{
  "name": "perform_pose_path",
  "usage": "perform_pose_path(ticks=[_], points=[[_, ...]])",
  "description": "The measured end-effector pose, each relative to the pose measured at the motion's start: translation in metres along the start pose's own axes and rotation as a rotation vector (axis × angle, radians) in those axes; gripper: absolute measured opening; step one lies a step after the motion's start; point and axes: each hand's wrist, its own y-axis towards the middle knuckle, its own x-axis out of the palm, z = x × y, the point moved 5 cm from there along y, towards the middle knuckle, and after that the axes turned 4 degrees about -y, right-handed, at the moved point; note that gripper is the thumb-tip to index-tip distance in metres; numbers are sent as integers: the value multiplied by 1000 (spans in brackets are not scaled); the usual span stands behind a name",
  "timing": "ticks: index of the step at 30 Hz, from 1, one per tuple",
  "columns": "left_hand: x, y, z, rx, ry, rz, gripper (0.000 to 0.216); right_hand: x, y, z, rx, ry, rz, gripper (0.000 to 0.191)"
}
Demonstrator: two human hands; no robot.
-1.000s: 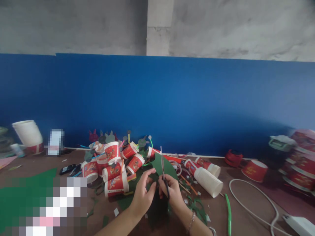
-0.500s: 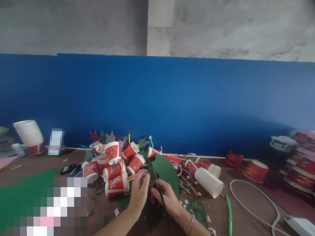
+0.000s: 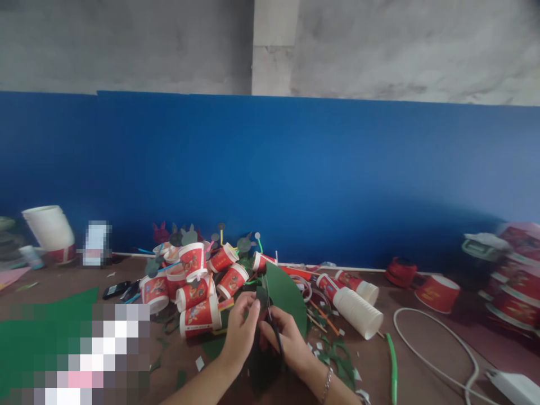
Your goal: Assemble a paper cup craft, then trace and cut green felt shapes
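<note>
My left hand is closed on a small piece of dark green paper, with thumb and fingers pinching it. Black-handled scissors are in my right hand, its fingers wrapped around the loops. Their blades point up and away from me, against the paper's right side. Behind both hands lies a large curved sheet of green paper. More dark green paper hangs or lies below the hands, partly in shadow.
Red-and-white paper cups with straws and animal cut-outs are heaped at left. Stacked cups, paper scraps, a green tube and a white cable lie at right. A blue panel stands behind the table.
My left hand and the small paper have shifted slightly right, closer to the scissors. The scissors blades sit closer together against the paper; the cups and other objects stay put.
</note>
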Motion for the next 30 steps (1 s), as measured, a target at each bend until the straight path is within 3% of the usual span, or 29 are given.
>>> perform_pose_path(ticks=[7, 30], points=[[2, 1, 0, 2, -12, -47, 21, -1, 2, 5, -25, 7, 30, 35], [1, 1, 0, -20, -28, -30, 20, -1, 1, 6, -14, 11, 34, 34]])
